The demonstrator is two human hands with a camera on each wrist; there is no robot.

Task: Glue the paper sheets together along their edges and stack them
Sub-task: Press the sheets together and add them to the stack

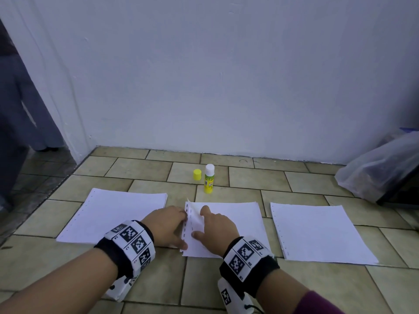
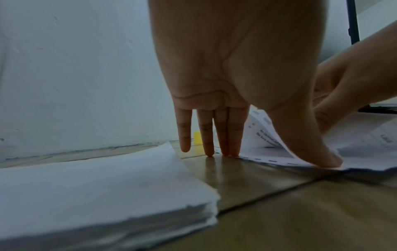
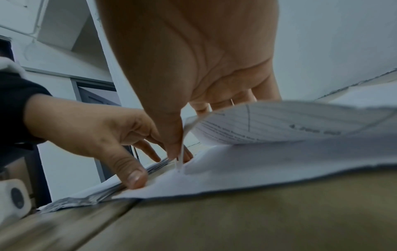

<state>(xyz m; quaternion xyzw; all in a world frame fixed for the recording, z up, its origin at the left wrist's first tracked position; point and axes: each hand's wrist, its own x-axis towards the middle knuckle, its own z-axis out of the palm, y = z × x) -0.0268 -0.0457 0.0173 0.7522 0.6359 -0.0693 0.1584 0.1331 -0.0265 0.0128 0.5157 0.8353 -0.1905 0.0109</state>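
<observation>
Three lots of white paper lie on the tiled floor: a left stack (image 1: 118, 214), middle sheets (image 1: 235, 223) and right sheets (image 1: 317, 232). My left hand (image 1: 166, 224) stands at the middle sheets' left edge with straight fingers (image 2: 223, 135) touching floor and paper. Its thumb (image 2: 318, 152) presses the lower sheet (image 3: 257, 166) down. My right hand (image 1: 217, 227) pinches the top sheet (image 3: 279, 124) at its left edge between thumb (image 3: 171, 135) and fingers. That edge is curled up and shows print underneath. An uncapped glue stick (image 1: 209, 179) stands behind the papers, its yellow cap (image 1: 197, 174) beside it.
A white wall (image 1: 226, 87) closes the floor just behind the glue stick. A clear plastic bag (image 1: 381, 171) lies at the far right over a dark object. At the left is a doorway with dark fabric (image 1: 20, 105).
</observation>
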